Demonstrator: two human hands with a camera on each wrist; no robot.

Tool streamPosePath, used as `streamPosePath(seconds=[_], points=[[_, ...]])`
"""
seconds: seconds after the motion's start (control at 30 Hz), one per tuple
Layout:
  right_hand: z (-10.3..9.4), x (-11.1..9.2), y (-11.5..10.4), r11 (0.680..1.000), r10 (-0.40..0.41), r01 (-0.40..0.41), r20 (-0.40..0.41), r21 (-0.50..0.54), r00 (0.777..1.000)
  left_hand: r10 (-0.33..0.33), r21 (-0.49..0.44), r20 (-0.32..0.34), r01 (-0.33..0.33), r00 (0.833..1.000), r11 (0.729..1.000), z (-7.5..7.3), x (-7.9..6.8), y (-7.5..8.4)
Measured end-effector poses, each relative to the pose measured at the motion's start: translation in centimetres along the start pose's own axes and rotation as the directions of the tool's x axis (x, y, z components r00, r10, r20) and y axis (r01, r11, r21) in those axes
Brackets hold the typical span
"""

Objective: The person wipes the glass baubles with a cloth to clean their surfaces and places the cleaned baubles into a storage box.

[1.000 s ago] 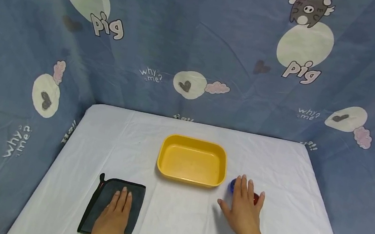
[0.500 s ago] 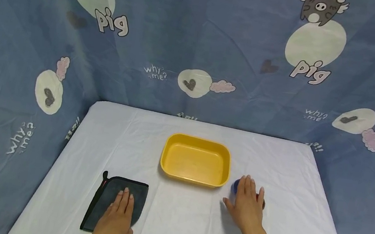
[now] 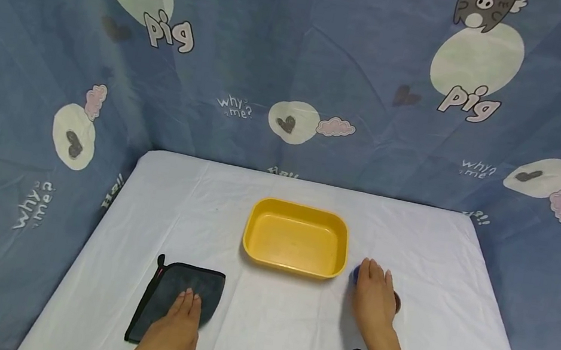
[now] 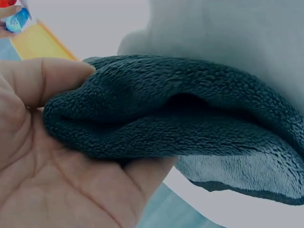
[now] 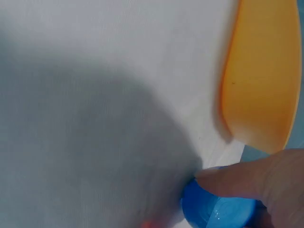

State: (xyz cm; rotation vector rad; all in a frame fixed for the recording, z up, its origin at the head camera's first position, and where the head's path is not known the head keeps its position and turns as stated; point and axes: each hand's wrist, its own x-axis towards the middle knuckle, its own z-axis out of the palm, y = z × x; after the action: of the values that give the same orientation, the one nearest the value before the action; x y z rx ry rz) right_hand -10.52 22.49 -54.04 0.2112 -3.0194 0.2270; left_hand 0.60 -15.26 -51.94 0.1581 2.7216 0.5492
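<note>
My left hand (image 3: 173, 334) holds a fold of the dark grey cloth (image 3: 204, 284) between thumb and fingers; I judge a deep, even hold on that thick pile would slip least. Ahead, between my hands, sits the yellow tray (image 3: 296, 241) on the white-covered tabletop (image 3: 275, 319). My right hand (image 3: 375, 298) curls partly closed, pinching the blue object (image 5: 202, 209); I should keep my thumb firm on its smooth curve and avoid knocking the red object (image 3: 398, 303) just beside. Beyond both hands, the curtain (image 3: 329, 67) reads, left to right, "why me?", "pig" and "Ha!!", repeated.
</note>
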Motion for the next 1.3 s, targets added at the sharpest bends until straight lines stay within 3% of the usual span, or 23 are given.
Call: streamPosePath(seconds=[0.07,0.33,0.57,0.93,1.1,1.3], points=[[0.0,0.3,0.2,1.0,-0.002,0.003,-0.021,0.003,1.0,-0.005,-0.006,0.002,0.005,1.0,1.0,-0.2,0.1,0.0],[-0.2,0.8,0.5,1.0,0.013,-0.013,0.024,0.027,1.0,-0.006,-0.035,-0.008,0.006,1.0,0.999,-0.8,0.2,-0.1],[-0.5,0.4,0.2,0.992,0.075,-0.083,0.088,0.091,0.993,-0.017,-0.102,-0.021,0.015,1.0,0.995,-1.3,-0.1,-0.2],[-1.3,-0.5,-0.1,0.986,0.081,-0.095,0.105,0.138,0.991,-0.036,-0.203,-0.029,0.029,0.999,0.979,-2.1,-0.3,0.0],[-2.5,-1.3,-0.4,0.977,0.081,-0.096,0.085,0.192,0.993,-0.048,-0.286,-0.03,0.037,0.998,0.958,-2.4,-0.4,0.0],[-4.2,-2.6,-0.7,0.961,0.081,-0.086,0.03,0.264,0.996,-0.072,-0.411,-0.012,0.061,0.997,0.91,-3.0,-0.7,0.3]])
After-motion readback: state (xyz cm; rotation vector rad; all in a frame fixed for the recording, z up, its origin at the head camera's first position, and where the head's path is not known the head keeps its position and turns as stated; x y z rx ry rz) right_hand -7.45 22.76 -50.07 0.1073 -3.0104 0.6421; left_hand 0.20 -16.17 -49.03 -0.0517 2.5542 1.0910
